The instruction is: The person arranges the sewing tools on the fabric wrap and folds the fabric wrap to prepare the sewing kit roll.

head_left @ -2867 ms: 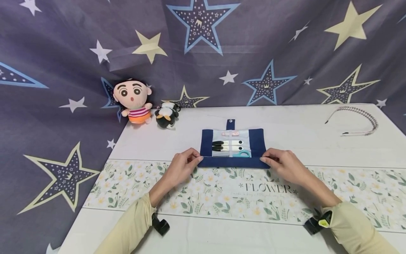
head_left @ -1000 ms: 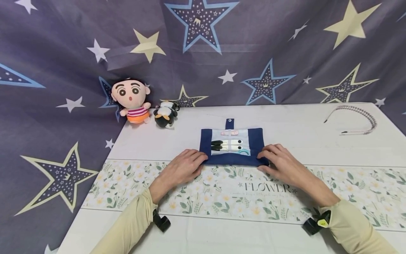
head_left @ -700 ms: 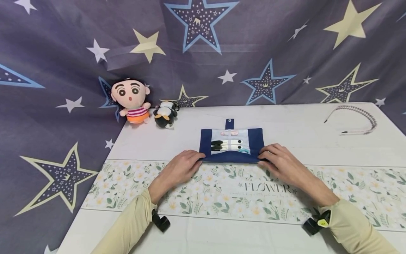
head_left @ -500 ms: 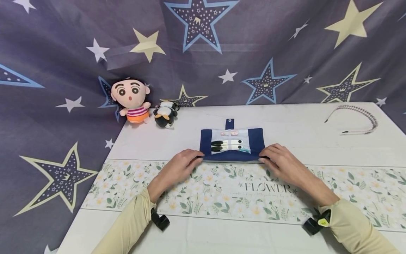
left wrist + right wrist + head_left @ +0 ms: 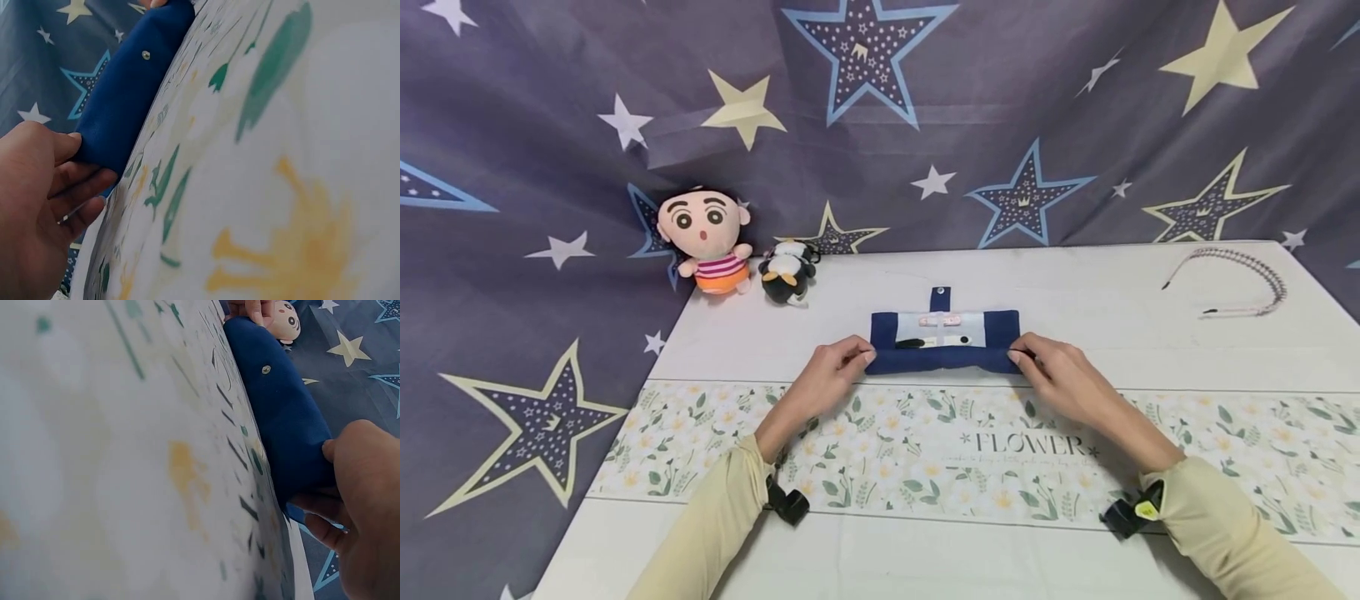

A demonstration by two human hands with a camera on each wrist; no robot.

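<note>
A navy fabric tool roll (image 5: 943,360) lies partly rolled up from its near edge. On its pale inner panel show a pink-patterned item (image 5: 940,320) and one white-handled tool with a black tip (image 5: 912,343); the roll covers the rest. My left hand (image 5: 831,371) pinches the rolled part at its left end, thumb on the near side. At the right end my right hand (image 5: 1056,371) pinches it the same way. A strap with a snap (image 5: 940,298) points away at the far edge. Both wrist views show a metal snap stud (image 5: 146,55) on the roll's outer face.
A plush boy doll (image 5: 707,237) and a plush penguin (image 5: 787,271) are at the back left of the table. A braided headband (image 5: 1243,279) lies at the back right. A starry curtain (image 5: 880,167) hangs behind, and a floral band (image 5: 925,450) crosses the white tabletop.
Both hands have rolled the near edge away from me over the panel. The teal scissors handle and one white-handled tool are now covered; the hands shifted slightly farther forward.
</note>
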